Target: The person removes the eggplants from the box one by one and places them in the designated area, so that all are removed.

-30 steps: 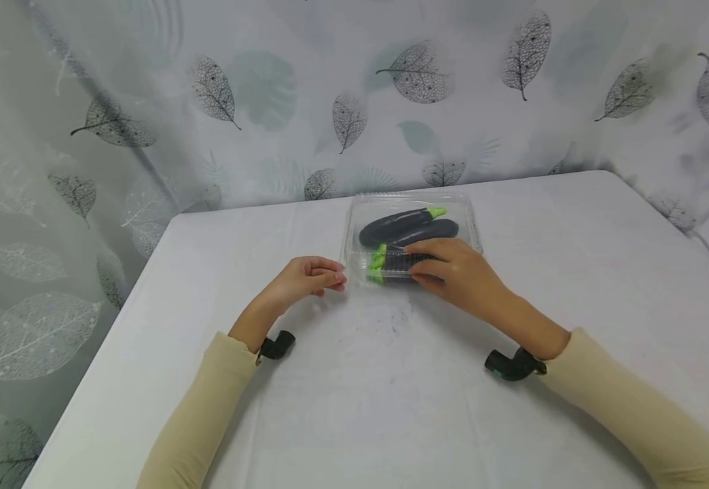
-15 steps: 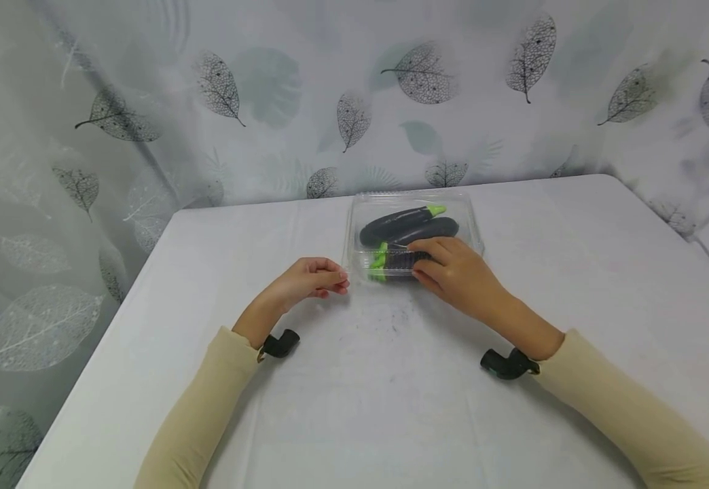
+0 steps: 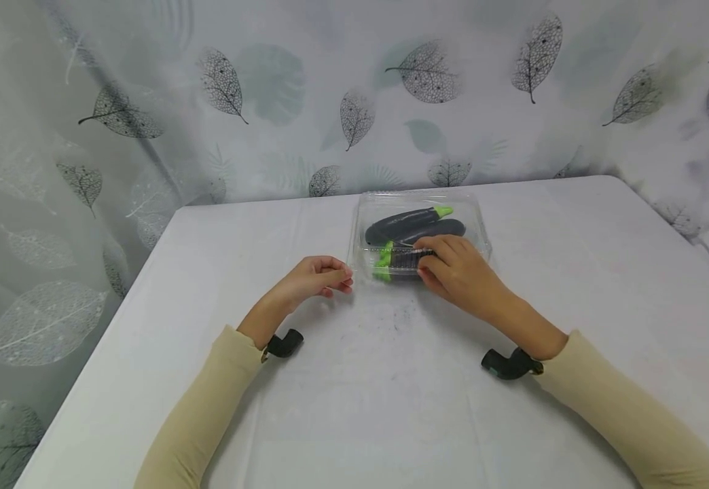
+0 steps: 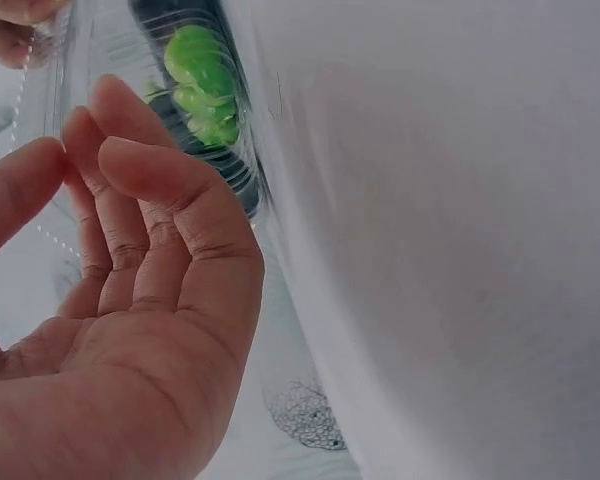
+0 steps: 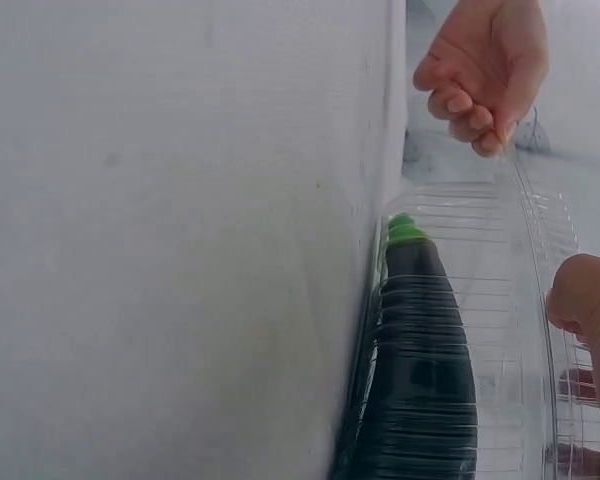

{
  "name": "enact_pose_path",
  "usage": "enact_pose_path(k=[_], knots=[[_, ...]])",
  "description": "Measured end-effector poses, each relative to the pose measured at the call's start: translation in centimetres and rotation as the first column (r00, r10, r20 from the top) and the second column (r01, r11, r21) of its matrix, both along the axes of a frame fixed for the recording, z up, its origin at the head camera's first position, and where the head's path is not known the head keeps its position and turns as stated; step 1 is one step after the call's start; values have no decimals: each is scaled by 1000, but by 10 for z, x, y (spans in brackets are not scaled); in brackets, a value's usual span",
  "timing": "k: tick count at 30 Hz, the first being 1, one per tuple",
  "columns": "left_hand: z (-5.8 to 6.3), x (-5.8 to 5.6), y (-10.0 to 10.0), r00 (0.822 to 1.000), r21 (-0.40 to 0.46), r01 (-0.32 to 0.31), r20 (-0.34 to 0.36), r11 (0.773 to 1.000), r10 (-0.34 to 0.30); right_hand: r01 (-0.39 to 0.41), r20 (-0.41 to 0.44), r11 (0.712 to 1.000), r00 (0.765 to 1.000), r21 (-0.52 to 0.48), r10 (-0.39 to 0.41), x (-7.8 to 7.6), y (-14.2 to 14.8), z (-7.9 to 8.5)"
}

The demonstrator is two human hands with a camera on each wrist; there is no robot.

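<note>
Box point(image 3: 475, 219), clear plastic, stands near the far edge of the table point(image 3: 354, 401), with eggplants point(image 3: 400, 224) inside. Left hand point(image 3: 318, 278) pinches its near left corner; right hand point(image 3: 461, 275) grips the near rim between thumb and fingers. Step in hand is judged to be working the front edge; opening or closing cannot be told. Next move likely calls for even effort from both hands.

One container point(image 3: 473, 216), two cameras point(image 3: 285, 343), eggplants point(image 3: 402, 225) (three minimum).
</note>
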State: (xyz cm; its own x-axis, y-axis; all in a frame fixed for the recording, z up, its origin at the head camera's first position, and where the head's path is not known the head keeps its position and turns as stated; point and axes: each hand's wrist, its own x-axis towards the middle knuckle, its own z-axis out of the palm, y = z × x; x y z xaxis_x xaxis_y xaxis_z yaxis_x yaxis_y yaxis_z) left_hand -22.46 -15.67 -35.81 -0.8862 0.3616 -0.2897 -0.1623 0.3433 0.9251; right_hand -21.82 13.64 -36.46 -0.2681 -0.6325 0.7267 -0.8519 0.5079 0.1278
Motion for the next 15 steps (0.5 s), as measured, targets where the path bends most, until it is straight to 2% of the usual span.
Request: enact_pose_path(k=[6,15], knots=[[1,3,2,1000,32,-7,-8,999,7,-11,-22,1000,1000,6,11,-1,-1,-2],[3,3,6,997,25,-70,23,997,70,16,-63,1000,998,7,-15,0,-1,-2]])
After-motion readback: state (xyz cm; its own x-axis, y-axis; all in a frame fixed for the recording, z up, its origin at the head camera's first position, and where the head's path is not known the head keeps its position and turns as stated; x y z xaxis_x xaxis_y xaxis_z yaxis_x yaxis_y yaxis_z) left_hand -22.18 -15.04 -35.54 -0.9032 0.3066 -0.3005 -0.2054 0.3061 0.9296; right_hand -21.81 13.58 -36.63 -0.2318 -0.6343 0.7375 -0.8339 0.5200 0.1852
